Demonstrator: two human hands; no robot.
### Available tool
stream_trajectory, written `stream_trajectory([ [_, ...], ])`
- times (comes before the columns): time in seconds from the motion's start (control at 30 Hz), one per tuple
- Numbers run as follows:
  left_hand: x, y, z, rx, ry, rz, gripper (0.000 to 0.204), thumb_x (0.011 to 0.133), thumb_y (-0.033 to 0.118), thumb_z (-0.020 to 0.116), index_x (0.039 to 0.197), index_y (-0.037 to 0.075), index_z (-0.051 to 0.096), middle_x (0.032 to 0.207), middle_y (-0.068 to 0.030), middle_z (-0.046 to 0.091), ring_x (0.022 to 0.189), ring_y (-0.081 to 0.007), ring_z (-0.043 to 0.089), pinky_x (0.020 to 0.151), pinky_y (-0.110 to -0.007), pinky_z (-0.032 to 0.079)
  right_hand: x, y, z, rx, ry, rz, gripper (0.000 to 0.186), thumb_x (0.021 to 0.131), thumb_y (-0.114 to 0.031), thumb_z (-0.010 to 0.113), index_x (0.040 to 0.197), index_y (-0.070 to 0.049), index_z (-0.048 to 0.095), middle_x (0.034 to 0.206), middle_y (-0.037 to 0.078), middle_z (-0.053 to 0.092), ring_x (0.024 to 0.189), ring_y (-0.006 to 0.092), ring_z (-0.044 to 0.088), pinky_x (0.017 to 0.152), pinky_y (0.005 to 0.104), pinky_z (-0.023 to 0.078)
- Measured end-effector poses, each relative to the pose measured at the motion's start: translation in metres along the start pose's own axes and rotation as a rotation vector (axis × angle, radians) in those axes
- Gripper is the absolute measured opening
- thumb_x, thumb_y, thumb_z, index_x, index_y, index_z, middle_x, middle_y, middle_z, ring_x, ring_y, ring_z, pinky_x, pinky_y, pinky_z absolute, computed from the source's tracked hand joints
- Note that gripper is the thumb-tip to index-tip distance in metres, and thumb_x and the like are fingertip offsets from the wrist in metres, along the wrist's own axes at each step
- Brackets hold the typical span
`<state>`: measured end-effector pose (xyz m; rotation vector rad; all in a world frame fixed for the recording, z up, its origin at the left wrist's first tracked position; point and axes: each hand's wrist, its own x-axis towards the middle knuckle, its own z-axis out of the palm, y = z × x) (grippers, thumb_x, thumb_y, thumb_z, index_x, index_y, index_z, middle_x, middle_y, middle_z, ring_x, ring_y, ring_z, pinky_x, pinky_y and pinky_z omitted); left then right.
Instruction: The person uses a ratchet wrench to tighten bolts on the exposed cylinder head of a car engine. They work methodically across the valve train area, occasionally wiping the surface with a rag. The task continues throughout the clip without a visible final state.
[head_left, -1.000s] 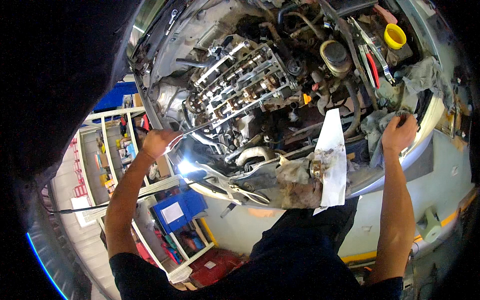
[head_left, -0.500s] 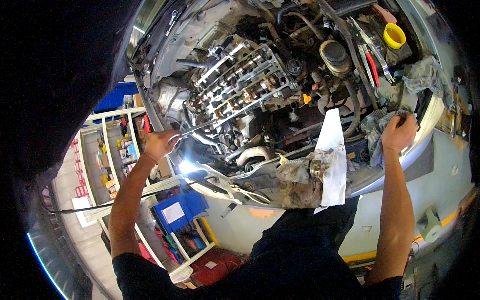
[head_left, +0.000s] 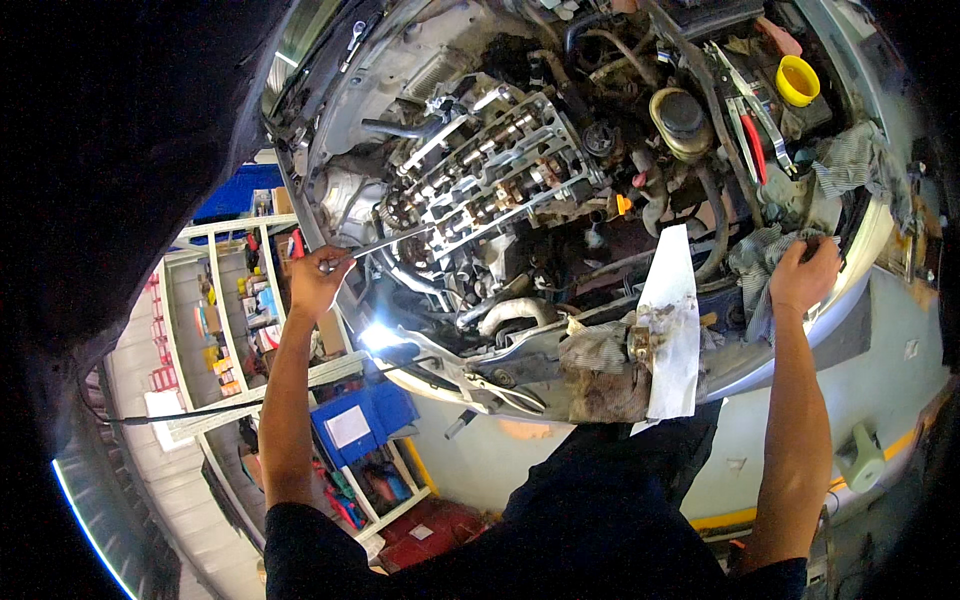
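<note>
My left hand (head_left: pixel 318 282) is closed round one end of a long, thin metal bar (head_left: pixel 388 242). From my fingers the bar slopes up and right to the near left end of the opened engine (head_left: pixel 490 180), where its far tip is hard to make out. Camshafts and bare metal show on top of the engine. My right hand (head_left: pixel 806 275) is at the car's front right edge, fingers curled on a grey striped rag (head_left: pixel 757 262); its fingertips are partly hidden.
A lit work lamp (head_left: pixel 378 338) shines by the left front corner. A dirty cloth (head_left: pixel 603 370) and white paper sheet (head_left: pixel 672 325) lie over the front edge. Red-handled pliers (head_left: pixel 752 145), a yellow cup (head_left: pixel 797 80) and another rag (head_left: pixel 848 160) lie at right. Shelves (head_left: pixel 225 300) stand left.
My left hand has turned and shifted slightly, and the bar's angle has changed a little with it. My right hand stays by the rag. The whole view has shifted slightly.
</note>
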<state>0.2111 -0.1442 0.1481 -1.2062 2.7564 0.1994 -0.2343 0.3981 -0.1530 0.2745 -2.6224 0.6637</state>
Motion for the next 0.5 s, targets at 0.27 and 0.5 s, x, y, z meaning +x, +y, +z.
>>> stream_trajectory([
  [0.27, 0.013, -0.022, 0.018, -0.057, -0.009, 0.015, 0.024, 0.089, 0.019, 0.087, 0.105, 0.001, 0.082, 0.097, -0.0125, 0.083, 0.088, -0.0188, 0.078, 0.083, -0.032, 0.058, -0.003, 0.003, 0.003, 0.004, -0.029, 0.01, 0.018, 0.091, -0.019, 0.065, 0.097, -0.002, 0.064, 0.094, 0.017, 0.067, 0.094, 0.0406, 0.063, 0.083, 0.053, 0.049],
  [0.5, 0.03, -0.03, 0.012, -0.33, -0.131, -0.328, 0.019, 0.095, 0.019, 0.082, 0.111, 0.008, 0.083, 0.094, -0.0116, 0.083, 0.078, -0.0197, 0.077, 0.074, -0.033, 0.059, -0.003, 0.002, 0.002, 0.023, -0.023, 0.006, 0.018, 0.091, -0.019, 0.064, 0.096, -0.001, 0.064, 0.094, 0.018, 0.066, 0.093, 0.0396, 0.062, 0.083, 0.0518, 0.049],
])
